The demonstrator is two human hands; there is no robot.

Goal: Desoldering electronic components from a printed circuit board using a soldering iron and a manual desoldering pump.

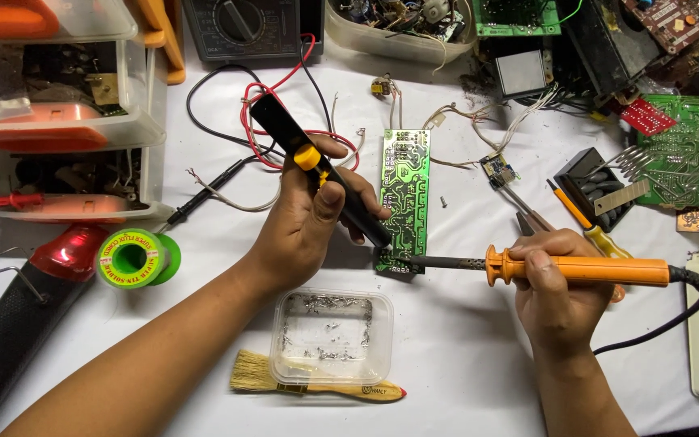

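Two hands over white worktop: left hand (305, 222) closed around black desoldering pump (317, 180) with yellow button, tip lowered to near end of green circuit board (405, 198) at worktop centre; right hand (552, 279) closed around orange-handled soldering iron (564, 268), tip touching same board end; clear plastic tub (332, 336) and brush (317, 383) toward near edge; green solder spool (133, 258) toward left edge.

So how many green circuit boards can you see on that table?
3: one long green board under the two tools at centre, one at the right edge, one at the top edge. More may hide in the clutter.
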